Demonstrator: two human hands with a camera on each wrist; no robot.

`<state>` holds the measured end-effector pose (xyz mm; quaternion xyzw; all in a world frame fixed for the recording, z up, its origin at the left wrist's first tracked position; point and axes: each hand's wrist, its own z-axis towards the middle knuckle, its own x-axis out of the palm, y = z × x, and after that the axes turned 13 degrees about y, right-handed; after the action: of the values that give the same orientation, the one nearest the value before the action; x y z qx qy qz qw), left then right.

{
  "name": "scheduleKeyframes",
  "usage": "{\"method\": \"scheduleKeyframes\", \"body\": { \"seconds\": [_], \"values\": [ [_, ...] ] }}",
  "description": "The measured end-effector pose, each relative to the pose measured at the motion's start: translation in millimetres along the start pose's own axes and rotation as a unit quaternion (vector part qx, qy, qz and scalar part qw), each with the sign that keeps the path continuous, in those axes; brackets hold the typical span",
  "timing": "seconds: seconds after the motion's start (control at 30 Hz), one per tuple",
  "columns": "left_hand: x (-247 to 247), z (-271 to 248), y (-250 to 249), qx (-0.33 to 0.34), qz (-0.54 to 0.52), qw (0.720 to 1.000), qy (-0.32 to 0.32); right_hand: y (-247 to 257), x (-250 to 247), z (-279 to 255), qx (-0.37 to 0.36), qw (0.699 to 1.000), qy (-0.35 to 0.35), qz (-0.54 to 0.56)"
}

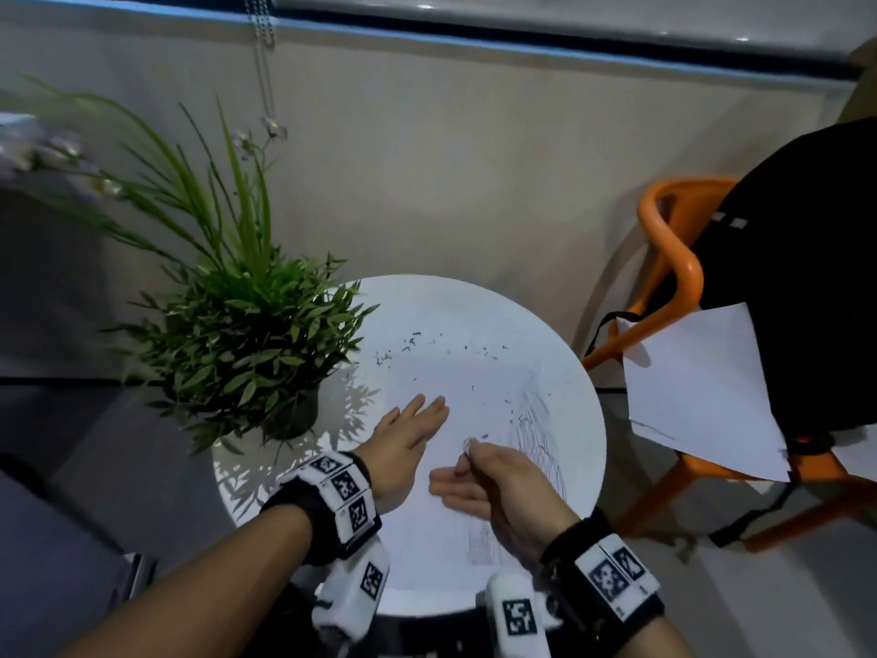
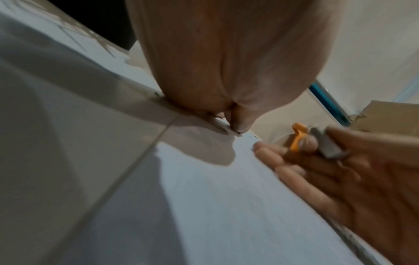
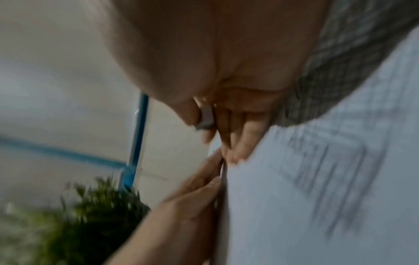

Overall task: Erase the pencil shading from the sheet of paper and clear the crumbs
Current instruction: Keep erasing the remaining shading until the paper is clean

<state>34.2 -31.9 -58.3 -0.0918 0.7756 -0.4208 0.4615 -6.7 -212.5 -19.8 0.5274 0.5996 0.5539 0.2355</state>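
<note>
Both hands are working over the sheet of paper (image 1: 479,387) on the round white table (image 1: 576,372): left hand (image 1: 403,444) lying flat, fingers straight, pressing the sheet; right hand (image 1: 493,482) pinching a grey eraser (image 2: 326,143) beside pencil shading (image 1: 538,434). Crumbs (image 1: 413,344) are lying scattered at the sheet's far edge.

arms: bare | wrists: black straps (image 1: 303,510) | white blocks, black square-code markers (image 1: 612,574)

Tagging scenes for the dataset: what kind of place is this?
Probably a casual indoor corner, a lounge or office break area rather than a workshop: a small round white table against a plain wall, a potted plant on it, and an orange chair beside it, holding loose paper.
</note>
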Motion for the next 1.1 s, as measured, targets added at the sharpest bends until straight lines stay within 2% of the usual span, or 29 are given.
{"method": "scheduleKeyframes", "body": {
  "seconds": [0.1,0.23,0.33,0.37,0.47,0.5,0.6,0.73,0.83,0.93,1.03,1.1],
  "values": [
    [2,0,4,-0.009,0.025,1.000,-0.014,-1,-6,2,-0.060,0.997,-0.047,-0.008],
    [5,-5,1,-0.013,0.057,0.998,-0.033,8,-5,-2,0.021,0.999,0.021,-0.018],
    [2,-3,1,-0.018,0.052,0.998,-0.033,10,-14,3,-0.047,0.996,-0.029,-0.072],
    [3,-1,2,-0.019,0.048,0.998,-0.030,13,-16,5,-0.047,0.997,-0.027,-0.058],
    [6,1,5,-0.016,0.028,0.999,-0.032,19,-18,4,0.033,0.998,0.042,-0.029],
    [6,1,5,-0.019,0.029,0.999,-0.034,21,-18,5,0.040,0.998,0.041,-0.038],
    [3,1,2,-0.026,0.038,0.998,-0.032,29,-28,13,-0.027,0.998,-0.011,-0.049],
    [4,0,2,-0.027,0.034,0.998,-0.038,36,-35,18,0.041,0.997,0.041,-0.046],
    [4,1,2,-0.034,0.038,0.998,-0.028,39,-39,20,-0.014,0.997,-0.008,-0.078],
    [3,0,1,-0.038,0.047,0.998,-0.028,40,-42,19,-0.003,0.998,0.011,-0.056],
    [0,-2,-4,-0.044,0.054,0.997,-0.017,42,-50,22,-0.051,0.994,-0.033,-0.092],
    [-1,-2,-10,-0.055,0.062,0.996,-0.022,45,-54,18,-0.066,0.995,-0.049,-0.056]
  ]
}}
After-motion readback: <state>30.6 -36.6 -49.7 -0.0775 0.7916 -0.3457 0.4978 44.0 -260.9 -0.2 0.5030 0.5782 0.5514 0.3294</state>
